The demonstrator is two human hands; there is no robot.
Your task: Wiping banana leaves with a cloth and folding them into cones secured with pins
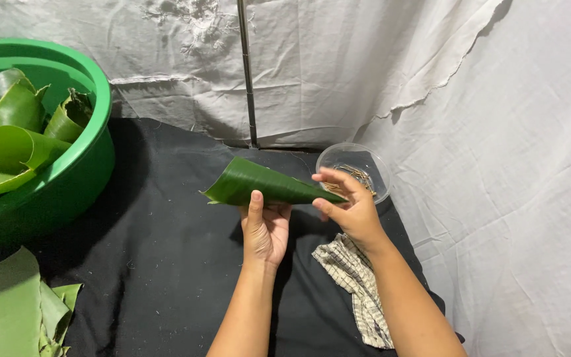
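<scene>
Both hands, left hand [266,228] and right hand [351,208], hold a rolled leaf cone [259,183].

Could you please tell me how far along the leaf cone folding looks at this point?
Done: folded leaves sit in the green basin. In hand: both hands, left and right, hold a rolled cone near the dish of pins. Left: flat leaves at lower left.

Green leaf cone [259,184]: glossy, rolled tight, lying near-horizontal in the air. Wide open mouth points left; narrow tip points right. Held clear above the dark cloth.
</scene>
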